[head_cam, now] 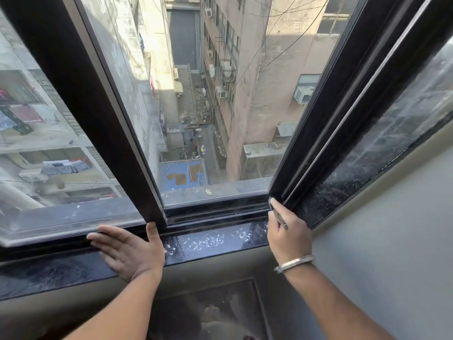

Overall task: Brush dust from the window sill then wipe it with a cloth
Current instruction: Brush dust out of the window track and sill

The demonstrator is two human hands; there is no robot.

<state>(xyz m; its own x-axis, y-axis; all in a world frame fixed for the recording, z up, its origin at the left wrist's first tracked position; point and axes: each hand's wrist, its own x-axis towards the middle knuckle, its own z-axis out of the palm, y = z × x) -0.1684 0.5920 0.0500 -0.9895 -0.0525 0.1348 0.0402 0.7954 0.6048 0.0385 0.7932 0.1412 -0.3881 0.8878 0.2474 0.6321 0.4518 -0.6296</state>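
The dark stone window sill runs across the lower middle, with white dust flecks between my hands. My left hand lies flat on the sill, fingers spread and pointing left, thumb up against the foot of the sliding sash frame; it holds nothing. My right hand is at the sill's right end, closed around a slim dark tool that looks like the brush. The tool's tip pokes into the corner where the bottom track meets the right frame. I see no cloth.
Beyond the glass there is a deep drop to an alley between buildings. The right frame and a dusty side ledge slant up to the right. A grey wall stands at the right, and a dark floor patch lies below.
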